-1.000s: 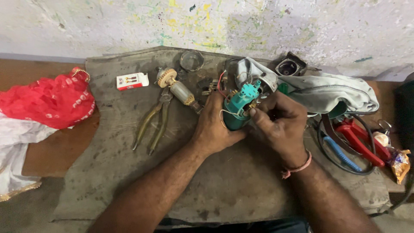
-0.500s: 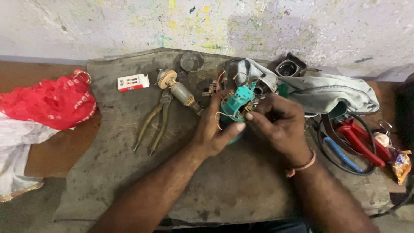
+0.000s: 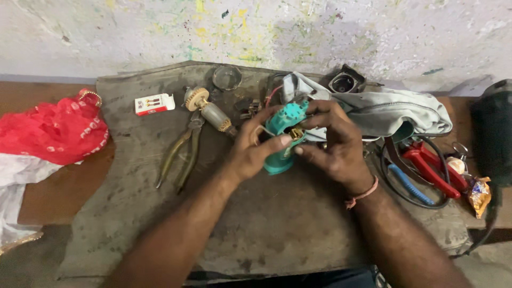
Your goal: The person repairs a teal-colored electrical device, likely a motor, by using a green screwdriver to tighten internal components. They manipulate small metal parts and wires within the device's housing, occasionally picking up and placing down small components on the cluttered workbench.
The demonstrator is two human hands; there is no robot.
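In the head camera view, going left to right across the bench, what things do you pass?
red cloth → small white box → pliers → left hand → teal tool housing → right hand → grey zippered bag → red-handled tool

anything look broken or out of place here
The teal tool housing, held by the left hand and right hand, is open with wires exposed. Its likely armature lies loose beside the pliers.

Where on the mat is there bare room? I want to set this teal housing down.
The near half of the grey mat, between the forearms and its front edge, is bare. So is the strip below the pliers. It is crowded behind both hands, by the armature and grey cloth, and right, by the red-handled tools.
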